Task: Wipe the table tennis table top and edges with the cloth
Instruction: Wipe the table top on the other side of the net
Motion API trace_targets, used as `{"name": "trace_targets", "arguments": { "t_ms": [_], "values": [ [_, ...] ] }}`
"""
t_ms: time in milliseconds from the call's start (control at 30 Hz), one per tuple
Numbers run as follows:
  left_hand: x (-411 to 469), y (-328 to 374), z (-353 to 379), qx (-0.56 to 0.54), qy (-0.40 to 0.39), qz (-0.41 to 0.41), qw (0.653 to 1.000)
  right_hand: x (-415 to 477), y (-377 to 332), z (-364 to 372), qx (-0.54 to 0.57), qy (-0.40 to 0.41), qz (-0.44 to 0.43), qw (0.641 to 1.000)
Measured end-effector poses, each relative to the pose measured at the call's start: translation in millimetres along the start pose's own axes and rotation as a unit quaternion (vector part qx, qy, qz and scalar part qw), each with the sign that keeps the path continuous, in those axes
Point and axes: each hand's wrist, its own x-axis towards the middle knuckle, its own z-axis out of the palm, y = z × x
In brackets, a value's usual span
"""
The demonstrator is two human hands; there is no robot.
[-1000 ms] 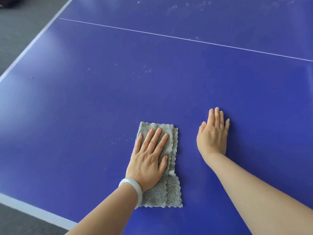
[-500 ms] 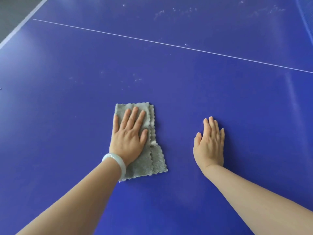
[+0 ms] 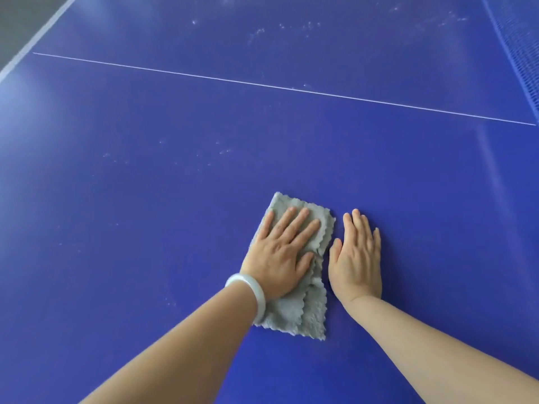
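Slid rightward since half a second ago, the left hand (image 3: pixel 284 252) and cloth (image 3: pixel 303 319) now lie just beside the right hand (image 3: pixel 355 258). Smooth blue table top (image 3: pixel 145 199) fills the view. The left palm presses flat, fingers straight and spread, on the folded grey plush cloth with scalloped hems, well off the white-striped left edge. The right hand rests flat, fingers together, on bare surface. A pale glossy bangle (image 3: pixel 250 295) rings the left wrist.

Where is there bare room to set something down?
Left of the cloth under the left hand, the table is bare as far as shown. Bare too: ahead of the hands up to the thin line, and from the right hand toward the net. Crowded: the slim gap between cloth and right hand.
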Motion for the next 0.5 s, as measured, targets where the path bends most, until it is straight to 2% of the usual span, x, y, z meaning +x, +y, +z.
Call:
{"name": "trace_targets", "arguments": {
  "t_ms": [133,200,267,333,400,500],
  "values": [
    [-1,-66,-7,-0.015,0.041,-0.171,0.984,-1,1,1,-0.010,-0.005,-0.001,1.000],
    [-27,-64,-4,-0.028,0.048,-0.239,0.969,-1,1,1,-0.012,-0.002,-0.003,1.000],
    [-49,-30,4,-0.024,0.045,-0.271,0.961,-1,-1,0,-0.013,-0.002,-0.002,1.000],
    [-62,14,12,-0.030,0.032,-0.220,0.975,-1,-1,-1,-0.011,-0.007,-0.003,1.000],
    [-60,41,16,-0.040,0.020,-0.121,0.992,-2,0,0,0.001,-0.011,-0.006,1.000],
    [-31,24,9,-0.030,-0.009,0.008,0.999,-2,4,-2,0.021,-0.002,-0.011,1.000]
  ]
}}
